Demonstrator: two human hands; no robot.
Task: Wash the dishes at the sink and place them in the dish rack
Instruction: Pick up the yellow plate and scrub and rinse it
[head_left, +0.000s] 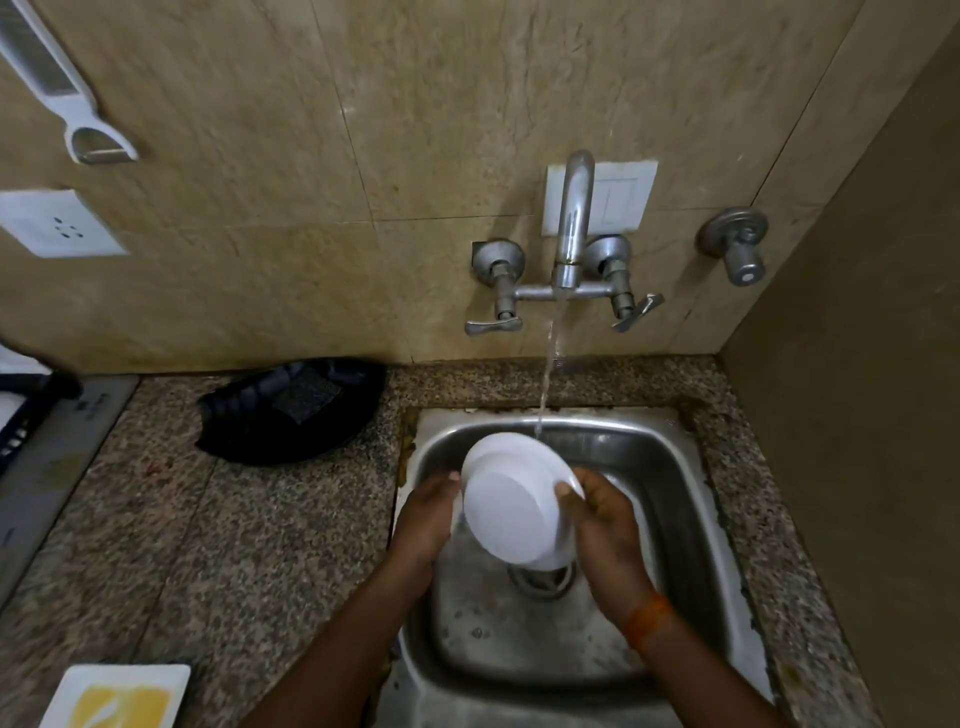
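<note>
A white plate (511, 501) is tilted over the steel sink (691, 525), its underside turned toward me. My left hand (423, 517) holds its left rim and my right hand (605, 525) grips its right rim, thumb over the edge. Water runs from the wall tap (571, 228) in a thin stream that lands at the plate's far edge. The drain (540, 579) shows just below the plate.
A black tray (296, 410) with a dark scrub pad sits on the granite counter left of the sink. A white and yellow square dish (117, 696) lies at the counter's front left. A dark rack (21, 415) shows at the far left edge. A wall stands to the right.
</note>
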